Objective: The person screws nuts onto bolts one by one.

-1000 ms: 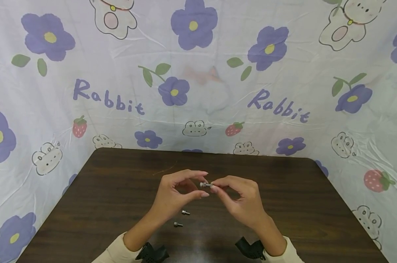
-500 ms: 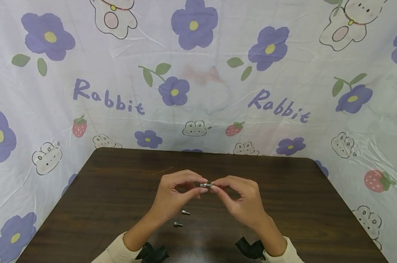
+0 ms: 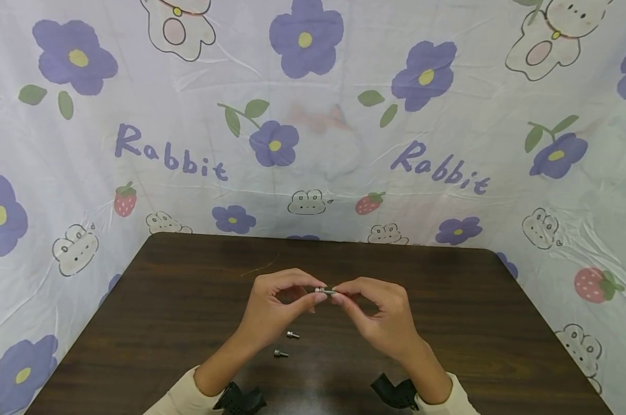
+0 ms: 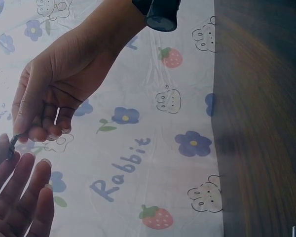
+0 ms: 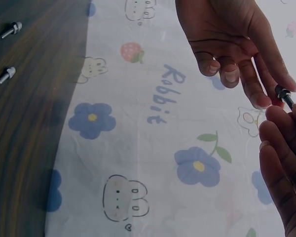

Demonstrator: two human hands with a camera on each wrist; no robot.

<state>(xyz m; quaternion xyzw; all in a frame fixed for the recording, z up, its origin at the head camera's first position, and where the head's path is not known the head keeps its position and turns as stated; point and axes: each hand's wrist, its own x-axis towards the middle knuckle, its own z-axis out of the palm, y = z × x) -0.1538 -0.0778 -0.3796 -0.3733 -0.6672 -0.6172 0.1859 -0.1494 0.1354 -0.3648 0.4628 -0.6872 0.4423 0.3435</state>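
Observation:
A small silver bolt with a thick round head lies level between my two hands, above the dark table. My left hand pinches its head end between thumb and forefinger. From the other side, the thumb and forefinger of my right hand pinch the shank's tip. In the right wrist view the bolt shows a dark head with a collar beneath it. Two similar bolts, one farther and one nearer, lie on the table by my left forearm.
The brown wooden table ends at a back edge before a white cloth printed with flowers and rabbits. Black wrist devices sit under the left cuff and the right cuff. A thin thread-like strand lies near the back.
One second ago my left thumb and forefinger stood apart around the bolt head; they have closed on it. My right hand has kept its place, and the loose bolts have not moved.

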